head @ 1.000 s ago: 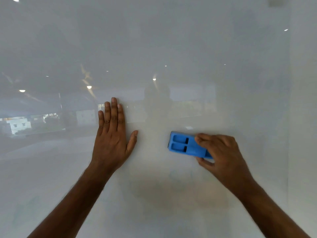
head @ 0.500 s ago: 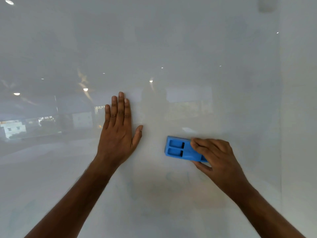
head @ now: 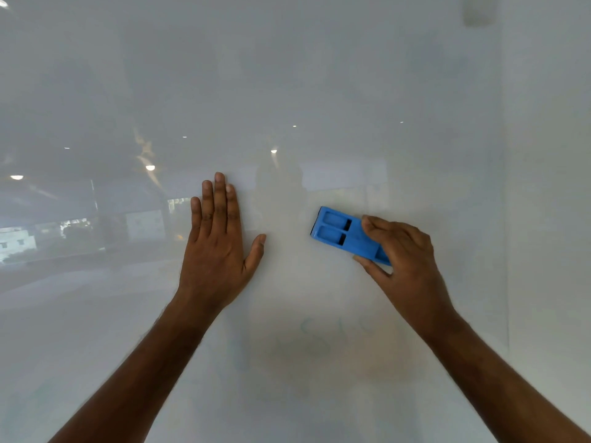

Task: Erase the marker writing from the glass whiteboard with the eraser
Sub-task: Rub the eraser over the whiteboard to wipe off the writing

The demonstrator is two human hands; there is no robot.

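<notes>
The glass whiteboard fills nearly the whole view and mirrors ceiling lights and a room. My right hand grips a blue plastic eraser by its right end and holds it flat against the glass, right of centre. My left hand rests flat on the board with fingers together and thumb out, a short gap left of the eraser. Faint bluish marker writing shows below the eraser, between my forearms.
The whiteboard's right edge runs vertically at the far right, with a pale wall beyond it. A small grey fixture sits at the top right.
The eraser and my right hand have shifted a little left and down on the glass. My left hand stays flat on the board; the view has drifted slightly.
</notes>
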